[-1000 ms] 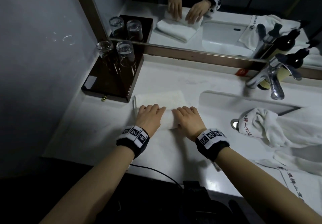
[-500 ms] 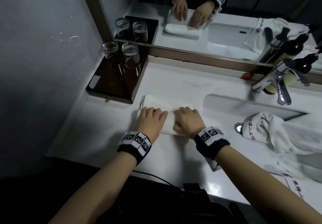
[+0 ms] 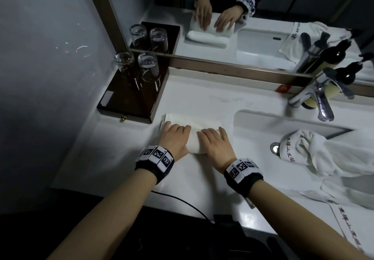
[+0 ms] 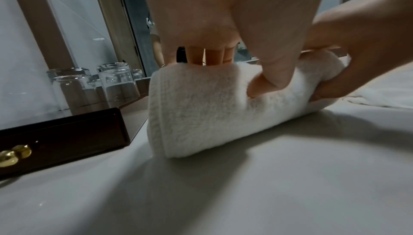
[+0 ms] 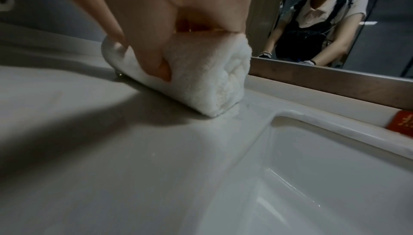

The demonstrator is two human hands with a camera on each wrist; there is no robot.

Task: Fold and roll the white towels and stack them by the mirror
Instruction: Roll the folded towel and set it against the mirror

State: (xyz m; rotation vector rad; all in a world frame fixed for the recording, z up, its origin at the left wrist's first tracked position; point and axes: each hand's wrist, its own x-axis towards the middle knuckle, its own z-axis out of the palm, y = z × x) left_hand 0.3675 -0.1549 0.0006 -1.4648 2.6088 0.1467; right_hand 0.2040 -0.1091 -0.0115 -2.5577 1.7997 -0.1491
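Rolling towel on desk, beside the sink

Left hand (image 3: 174,140) and right hand (image 3: 215,144) fingers curled over the towel (image 3: 194,136), thumbs tucked behind. Uneven pressure could skew the roll; letting go, it may unroll.

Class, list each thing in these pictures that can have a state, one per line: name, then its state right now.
Towel: partly rolled, a flat strip still ahead of the roll.
Left hand: fingers over the roll, thumb pressed into it.
Right hand: curled over the roll's other end.
Glasses: upside down on the tray.
Faucet: no water running.
Other towels: unfolded, draped at the basin.
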